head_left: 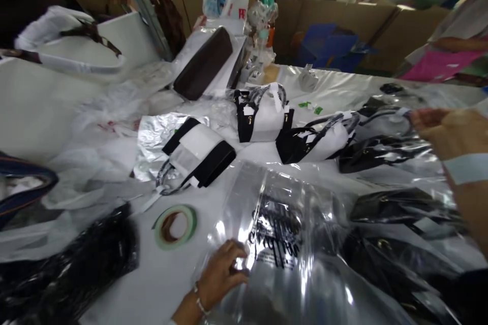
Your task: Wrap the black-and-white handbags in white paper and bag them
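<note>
My left hand (221, 275) is closed on the left edge of a clear plastic bag (316, 223) with black script printed on it. The bag lies flat before me. Off to the right, my right hand (430, 123) reaches beside the handle of a plastic-wrapped black handbag (385, 152); its fingers are smeared, so I cannot tell whether it grips. A pale band circles that forearm. Beyond the clear bag stand a black-and-white handbag (263, 117) and a tilted one (318, 139). Another handbag (200, 152) lies on its side to the left.
A roll of green tape (175, 227) lies left of the clear bag. Black plastic (95, 254) is heaped at the lower left. More wrapped black bags (404, 208) cover the right side. A dark brown case (204, 63) rests further back. Another person's arm (463, 44) shows at upper right.
</note>
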Demonstrator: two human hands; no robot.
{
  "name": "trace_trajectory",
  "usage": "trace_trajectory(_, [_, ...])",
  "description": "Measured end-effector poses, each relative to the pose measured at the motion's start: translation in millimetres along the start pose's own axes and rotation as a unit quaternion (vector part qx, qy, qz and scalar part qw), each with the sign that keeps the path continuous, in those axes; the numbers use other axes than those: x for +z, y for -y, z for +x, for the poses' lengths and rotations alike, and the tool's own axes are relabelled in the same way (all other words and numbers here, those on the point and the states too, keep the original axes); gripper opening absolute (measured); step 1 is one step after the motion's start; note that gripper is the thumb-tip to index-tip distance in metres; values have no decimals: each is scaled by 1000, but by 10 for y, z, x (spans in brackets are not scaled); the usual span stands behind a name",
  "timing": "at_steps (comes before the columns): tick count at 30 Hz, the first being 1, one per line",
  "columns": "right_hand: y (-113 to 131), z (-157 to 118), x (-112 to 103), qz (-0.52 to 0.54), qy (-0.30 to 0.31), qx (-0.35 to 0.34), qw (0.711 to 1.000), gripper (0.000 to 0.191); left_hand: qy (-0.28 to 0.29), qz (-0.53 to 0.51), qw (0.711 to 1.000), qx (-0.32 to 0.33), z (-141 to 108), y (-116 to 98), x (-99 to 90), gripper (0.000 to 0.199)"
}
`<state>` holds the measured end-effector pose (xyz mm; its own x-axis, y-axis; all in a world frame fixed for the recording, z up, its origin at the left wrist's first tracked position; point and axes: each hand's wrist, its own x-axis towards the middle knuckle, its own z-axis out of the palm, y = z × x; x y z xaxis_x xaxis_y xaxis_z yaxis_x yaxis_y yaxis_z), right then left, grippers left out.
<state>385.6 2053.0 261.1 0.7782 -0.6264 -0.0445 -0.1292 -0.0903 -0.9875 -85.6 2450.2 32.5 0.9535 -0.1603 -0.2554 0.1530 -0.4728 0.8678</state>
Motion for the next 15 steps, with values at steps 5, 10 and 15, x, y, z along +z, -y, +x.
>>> trace_trajectory(5, [441,-703,268,-3,141,-32,989,27,53,111,987,101,-129,105,184,60])
trace_trajectory(10, [494,-1354,581,-333,343,-295,827,60,43,157,981,110,-163,172,275,50])
trace_trajectory(15, [283,-1392,669,-520,331,-356,703,53,-13,157,979,133,-89,194,324,22])
